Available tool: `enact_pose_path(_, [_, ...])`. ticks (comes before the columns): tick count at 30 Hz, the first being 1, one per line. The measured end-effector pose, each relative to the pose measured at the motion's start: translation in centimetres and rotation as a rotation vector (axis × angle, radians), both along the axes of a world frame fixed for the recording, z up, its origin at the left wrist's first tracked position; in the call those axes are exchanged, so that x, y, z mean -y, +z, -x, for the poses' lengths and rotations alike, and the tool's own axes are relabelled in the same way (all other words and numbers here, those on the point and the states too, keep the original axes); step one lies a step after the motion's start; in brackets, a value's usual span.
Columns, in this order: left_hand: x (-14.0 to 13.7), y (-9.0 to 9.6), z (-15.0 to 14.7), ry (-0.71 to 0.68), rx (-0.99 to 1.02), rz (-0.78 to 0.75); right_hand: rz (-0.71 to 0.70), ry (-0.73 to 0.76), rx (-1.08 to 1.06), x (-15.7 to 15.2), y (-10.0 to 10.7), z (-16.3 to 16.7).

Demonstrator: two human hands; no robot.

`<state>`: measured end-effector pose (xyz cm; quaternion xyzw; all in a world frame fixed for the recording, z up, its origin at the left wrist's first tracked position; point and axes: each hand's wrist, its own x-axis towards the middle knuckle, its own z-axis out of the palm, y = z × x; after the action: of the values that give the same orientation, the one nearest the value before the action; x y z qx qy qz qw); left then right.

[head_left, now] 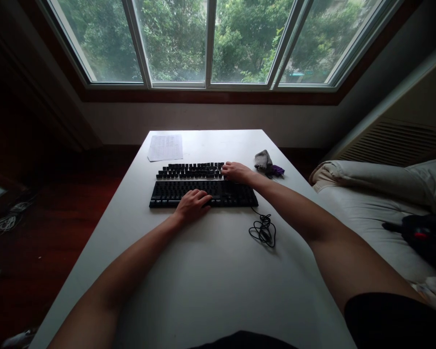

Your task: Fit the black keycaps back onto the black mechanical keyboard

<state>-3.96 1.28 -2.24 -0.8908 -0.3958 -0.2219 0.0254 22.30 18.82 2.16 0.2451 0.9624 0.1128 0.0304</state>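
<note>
A black keyboard point(167, 194) lies across the white table in front of me. Just behind it, loose black keycaps point(187, 169) stand in several rows. My left hand point(192, 202) rests on the keyboard's lower middle, fingers stretched out and apart. Beyond the keyboard, my right hand point(234, 171) reaches to the right end of the keycap rows. Its fingers are bent together at the keycaps, and whatever is between the fingertips is hidden. The keyboard's bundled black cable point(263, 230) lies at its front right.
Behind the keycaps, a printed sheet of paper point(165, 147) lies on the white table point(203, 281). A grey cloth point(263, 160) and a small purple item point(277, 170) sit near the right edge. A pale sofa point(363, 203) stands at right, with a window beyond the table.
</note>
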Motion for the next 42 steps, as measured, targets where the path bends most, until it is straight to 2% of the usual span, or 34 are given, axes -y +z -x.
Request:
enact_pose_path(8, [0.2, 0.0, 0.2, 0.008, 0.010, -0.011, 0.051, -0.002, -0.076, 0.6, 0.8, 0.1])
enact_pose_path(12, [0.2, -0.1, 0.2, 0.011, 0.015, -0.003, 0.066, -0.119, -0.296, 1.9, 1.2, -1.3])
enact_pose_path(16, [0.0, -0.3, 0.2, 0.024, 0.030, 0.007, 0.207, -0.244, -0.551, 4.3, 1.1, -3.0])
enact_pose_path(20, [-0.3, -0.6, 0.2, 0.059, 0.048, 0.006, 0.338, -0.283, -0.678, 7.1, 0.4, -4.6])
enact_pose_path(28, [-0.3, -0.5, 0.3, 0.047, 0.092, 0.029, 0.500, -0.341, -0.680, 10.3, -0.9, -7.3])
enact_pose_path(35, [-0.4, -0.4, 0.4, 0.035, 0.124, 0.050, 0.421, -0.321, -0.650, 10.9, -1.4, -8.7])
enact_pose_path(42, [-0.5, -0.4, 0.5, 0.022, 0.112, 0.040, 0.406, -0.302, -0.575, 10.8, -1.6, -8.8])
